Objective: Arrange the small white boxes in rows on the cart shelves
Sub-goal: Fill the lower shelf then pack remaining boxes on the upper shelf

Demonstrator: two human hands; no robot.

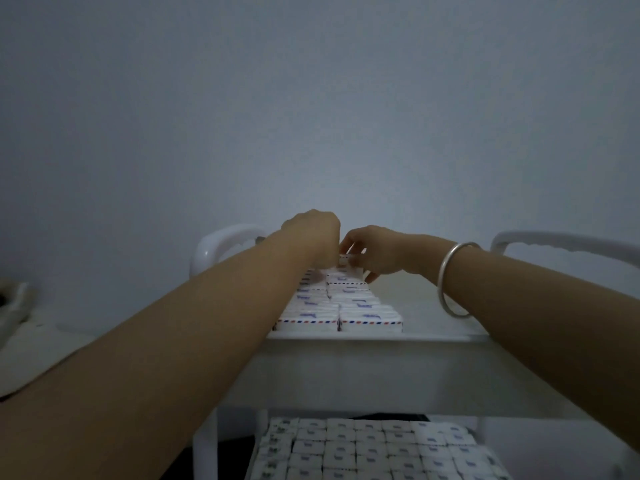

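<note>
White box [344, 260] held between left hand [311, 237] and right hand [377, 253].

Head camera looks forward, low, close over the cart [374, 341].

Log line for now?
left hand: at far box, grip hidden; right hand: pinches it; top shelf: two rows; lower boxes: packed rows

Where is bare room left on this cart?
Top shelf: bare strip between the box rows and the right rim. The left forearm hides the other side. Crowded: far end, where left hand and right hand meet, and the packed lower-shelf boxes.
</note>
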